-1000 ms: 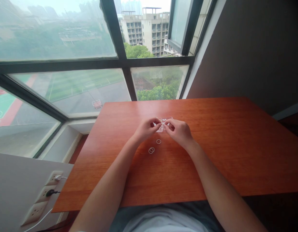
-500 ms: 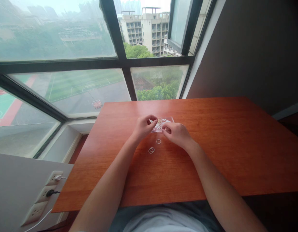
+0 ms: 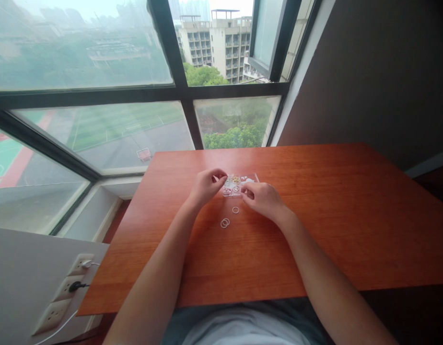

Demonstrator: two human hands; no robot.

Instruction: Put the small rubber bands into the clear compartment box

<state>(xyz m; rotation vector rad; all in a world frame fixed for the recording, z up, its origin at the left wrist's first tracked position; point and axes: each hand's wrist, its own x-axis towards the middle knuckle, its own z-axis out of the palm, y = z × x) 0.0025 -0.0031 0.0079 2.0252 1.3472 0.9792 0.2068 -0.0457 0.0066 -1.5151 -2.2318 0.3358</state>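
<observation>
A small clear plastic box (image 3: 227, 195) with compartments lies on the table, its clear lid (image 3: 256, 177) folded out to the right. Yellowish and pale rings (image 3: 235, 179) show in the compartments. My left hand (image 3: 206, 186) hovers by the box's upper left corner, thumb and fingers pinched together; anything between them is too small to make out. Curled at the box's right side, my right hand (image 3: 262, 197) grips its edge with the fingertips. Closer to me lie a single white ring (image 3: 235, 210) and two overlapping white rings (image 3: 225, 223).
The reddish-brown wooden table (image 3: 336, 215) reaches far to the right. Behind it stands a dark-framed window (image 3: 135, 96). Wall sockets (image 3: 68, 290) with plugs and cables sit beside the table's left edge.
My left hand has moved left, off the middle of the box, uncovering the compartments with their rings. My right hand and the loose white rings stay in place.
</observation>
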